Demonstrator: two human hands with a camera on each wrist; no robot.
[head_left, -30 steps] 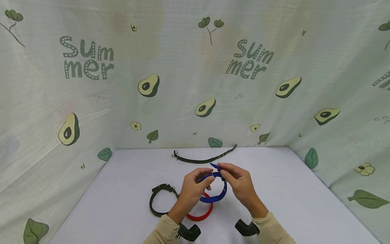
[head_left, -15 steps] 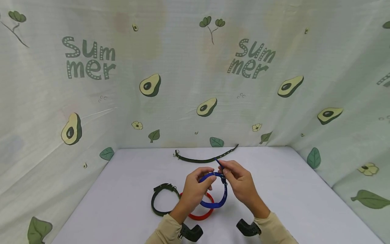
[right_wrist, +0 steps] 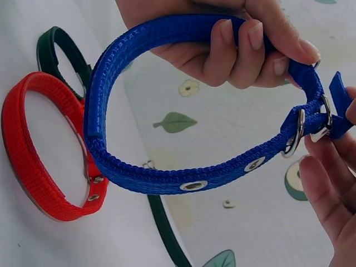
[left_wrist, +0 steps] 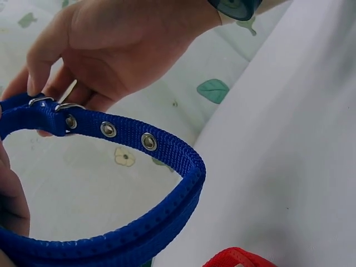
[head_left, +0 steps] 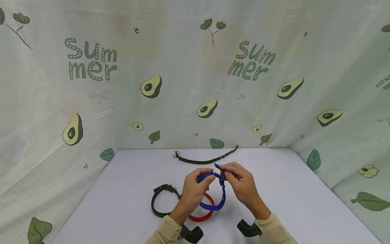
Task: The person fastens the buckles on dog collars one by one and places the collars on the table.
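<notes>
Both hands hold a blue nylon collar point(head_left: 217, 203) as a loop above the white table point(head_left: 292, 193). My left hand point(head_left: 204, 178) grips the band near the top, fingers curled over it point(right_wrist: 245, 44). The right hand point(head_left: 226, 173) pinches the strap end at the metal buckle point(right_wrist: 300, 131). In the left wrist view the blue collar point(left_wrist: 139, 140) shows its metal eyelets, with the right hand point(left_wrist: 122, 44) just beyond it. Seen from the right wrist, the blue collar point(right_wrist: 167, 179) loops between both hands and its short free tip sticks out past the buckle.
A red looped collar point(head_left: 201, 216) lies on the table under the hands, and a dark looped collar point(head_left: 159, 200) lies to its left. A dark open strap point(head_left: 204, 160) lies near the back edge. Avocado-print cloth point(head_left: 195, 84) walls the table on three sides.
The blue strap's free tip rose, then dipped back beside the right fingers. The loop now hangs narrower and a little lower. Both hands stayed almost in place.
</notes>
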